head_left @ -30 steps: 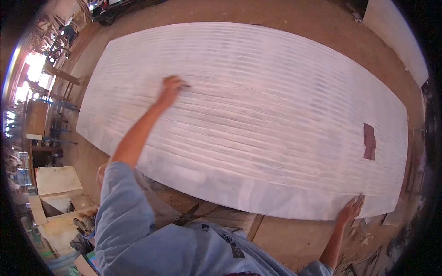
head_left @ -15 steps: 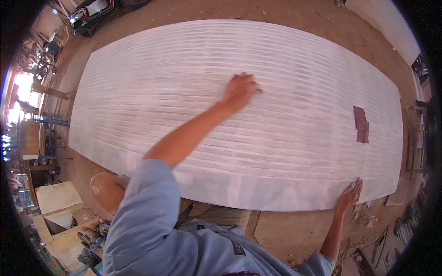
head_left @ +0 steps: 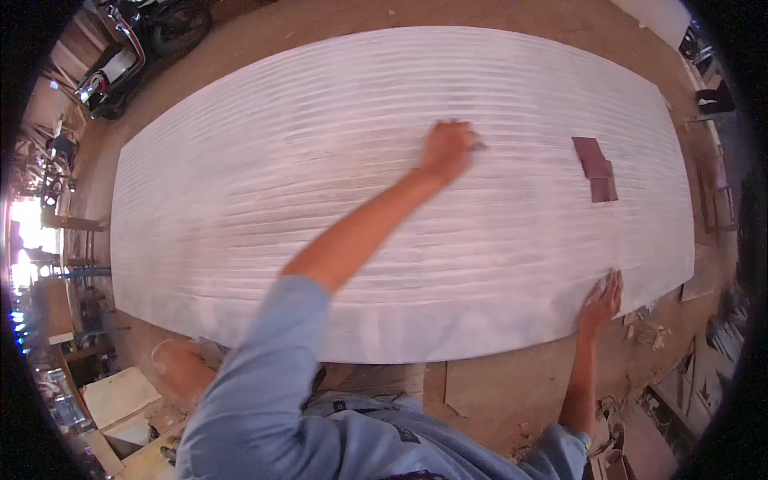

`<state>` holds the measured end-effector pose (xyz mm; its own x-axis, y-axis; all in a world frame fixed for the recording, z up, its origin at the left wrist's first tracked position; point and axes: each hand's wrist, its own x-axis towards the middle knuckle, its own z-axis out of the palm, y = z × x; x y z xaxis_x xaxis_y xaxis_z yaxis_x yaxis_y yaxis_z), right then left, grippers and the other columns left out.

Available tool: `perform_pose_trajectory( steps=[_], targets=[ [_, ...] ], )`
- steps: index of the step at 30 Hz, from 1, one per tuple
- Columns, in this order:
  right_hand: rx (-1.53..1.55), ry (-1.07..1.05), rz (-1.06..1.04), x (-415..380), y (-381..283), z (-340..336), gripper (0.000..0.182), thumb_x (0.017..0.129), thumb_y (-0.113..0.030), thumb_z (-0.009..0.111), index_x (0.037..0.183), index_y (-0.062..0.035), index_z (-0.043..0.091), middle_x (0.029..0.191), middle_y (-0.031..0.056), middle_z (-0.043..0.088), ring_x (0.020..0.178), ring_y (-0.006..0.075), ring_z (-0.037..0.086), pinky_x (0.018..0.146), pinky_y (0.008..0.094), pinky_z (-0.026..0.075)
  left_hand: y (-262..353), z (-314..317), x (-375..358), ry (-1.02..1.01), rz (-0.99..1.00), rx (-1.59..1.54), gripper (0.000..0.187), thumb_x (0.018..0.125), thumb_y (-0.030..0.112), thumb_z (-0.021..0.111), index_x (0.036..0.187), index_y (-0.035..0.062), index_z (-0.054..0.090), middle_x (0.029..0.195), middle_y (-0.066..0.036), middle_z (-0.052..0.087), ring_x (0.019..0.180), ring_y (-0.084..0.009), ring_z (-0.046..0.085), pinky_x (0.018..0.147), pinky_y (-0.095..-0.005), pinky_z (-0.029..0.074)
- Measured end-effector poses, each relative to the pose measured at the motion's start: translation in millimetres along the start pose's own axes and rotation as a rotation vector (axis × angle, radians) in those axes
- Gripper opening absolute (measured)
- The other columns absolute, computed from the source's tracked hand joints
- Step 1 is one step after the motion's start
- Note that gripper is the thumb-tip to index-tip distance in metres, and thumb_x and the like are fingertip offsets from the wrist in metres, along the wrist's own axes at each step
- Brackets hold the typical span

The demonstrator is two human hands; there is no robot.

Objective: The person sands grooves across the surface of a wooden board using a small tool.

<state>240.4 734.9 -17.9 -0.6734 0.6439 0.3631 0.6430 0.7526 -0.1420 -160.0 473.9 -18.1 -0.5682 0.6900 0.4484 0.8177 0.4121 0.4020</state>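
Note:
A large white ribbed panel [head_left: 376, 328] lies flat in front of me, its surface streaked with grey and pale dust. My left hand [head_left: 448, 150] reaches over its middle, fingers curled down and blurred by motion. A small dark edge, apparently a piece of sandpaper [head_left: 478, 146], pokes out at the fingertips; most of it is hidden. Near the front right edge, my right hand [head_left: 602, 300] rests on the panel with fingers stretched out and whitish dust on it. Two overlapping reddish-brown sandpaper sheets [head_left: 594, 168] lie on the ribs above that hand.
A motorbike [head_left: 120, 64] stands at the far left on the brown dirt floor [head_left: 304, 28]. Wooden pieces and clutter line the left side, with an open box [head_left: 120, 400] at the lower left. Scraps [head_left: 648, 334] lie past the panel's right front edge.
The view has shifted, so the panel and sandpaper sheets appear further left. My left hand has moved rightward along the ribs, still curled. My right hand stays at the panel's front edge.

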Motion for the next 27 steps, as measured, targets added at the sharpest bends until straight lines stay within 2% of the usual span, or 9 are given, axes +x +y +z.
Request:
perform_pose_trajectory(
  steps=[4,7,10,12,15,18,19,22,27],
  targets=[
    [-0.003,0.036,-0.019,-5,14,9,0.042,0.099,-0.019,0.05,0.139,-0.0079,0.05,0.143,0.0178,0.049,0.135,0.0336,0.042,0.111,0.0464,0.032,2,10,14,-0.119,0.001,0.239,0.02,0.081,0.009,0.057,0.087,0.0178,0.074,0.089,-0.007,0.066,0.094,-0.0269,0.06,0.086,-0.045,0.045],
    [-0.073,0.012,0.022,-5,3,5,0.043,0.1,-0.021,0.049,0.141,-0.0072,0.048,0.146,0.0161,0.046,0.137,0.0324,0.04,0.112,0.0459,0.029,-73,-87,-61,-0.141,0.088,0.221,0.018,0.084,0.011,0.059,0.09,0.0177,0.075,0.09,-0.005,0.067,0.092,-0.0252,0.06,0.09,-0.0435,0.042],
    [-0.068,-0.035,0.088,-2,-6,-2,0.043,0.1,-0.02,0.047,0.141,-0.0053,0.047,0.148,0.0155,0.044,0.139,0.0319,0.037,0.114,0.0462,0.027,-129,-178,-129,-0.249,-0.034,0.393,0.012,0.086,0.012,0.063,0.092,0.0145,0.073,0.088,-0.002,0.068,0.089,-0.0221,0.06,0.085,-0.0411,0.042],
    [-0.081,-0.059,0.065,-1,-7,-3,0.044,0.099,-0.019,0.047,0.141,-0.0042,0.046,0.148,0.0157,0.044,0.14,0.0324,0.036,0.115,0.0464,0.025,-127,-184,-128,-0.236,-0.089,0.265,0.01,0.084,0.009,0.065,0.09,0.0121,0.072,0.086,-0.004,0.066,0.087,-0.0234,0.06,0.081,-0.0401,0.041],
    [-0.071,-0.045,0.016,-3,-7,-6,0.045,0.099,-0.018,0.047,0.141,-0.0045,0.045,0.147,0.0161,0.044,0.14,0.0329,0.036,0.115,0.047,0.024,-82,-114,-75,-0.153,0.017,0.15,0.009,0.081,0.009,0.067,0.089,0.0111,0.071,0.083,-0.006,0.065,0.086,-0.0245,0.059,0.08,-0.0392,0.041],
    [-0.046,-0.035,0.017,-1,2,2,0.045,0.098,-0.018,0.048,0.141,-0.0045,0.045,0.147,0.017,0.044,0.141,0.0332,0.035,0.115,0.0468,0.023,-12,8,12,-0.083,0.111,-0.015,0.009,0.083,0.013,0.064,0.089,0.0107,0.071,0.088,-0.009,0.064,0.091,-0.0268,0.058,0.085,-0.0418,0.042],
    [-0.06,-0.033,0.029,-3,1,1,0.045,0.098,-0.018,0.048,0.141,-0.0045,0.045,0.147,0.017,0.044,0.141,0.0332,0.035,0.115,0.0468,0.023,26,38,48,-0.198,0.075,-0.004,0.012,0.084,0.015,0.061,0.091,0.0118,0.071,0.094,-0.01,0.065,0.096,-0.0278,0.057,0.089,-0.0422,0.042],
    [-0.033,-0.028,0.052,-2,-4,-6,0.045,0.099,-0.018,0.048,0.141,-0.0044,0.046,0.147,0.0182,0.043,0.141,0.0334,0.034,0.115,0.0476,0.023,104,123,125,-0.112,0.141,0.047,0.018,0.082,0.013,0.06,0.094,0.0131,0.074,0.094,-0.012,0.067,0.097,-0.0301,0.061,0.085,-0.0445,0.045],
    [0.025,-0.045,0.099,-1,-4,-6,0.044,0.1,-0.022,0.046,0.141,-0.0045,0.046,0.148,0.0168,0.043,0.141,0.034,0.034,0.115,0.0487,0.022,66,95,100,-0.204,0.097,0.22,0.018,0.087,0.025,0.061,0.089,0.0117,0.073,0.093,-0.013,0.065,0.094,-0.0318,0.06,0.084,-0.0454,0.046]
  ],
)
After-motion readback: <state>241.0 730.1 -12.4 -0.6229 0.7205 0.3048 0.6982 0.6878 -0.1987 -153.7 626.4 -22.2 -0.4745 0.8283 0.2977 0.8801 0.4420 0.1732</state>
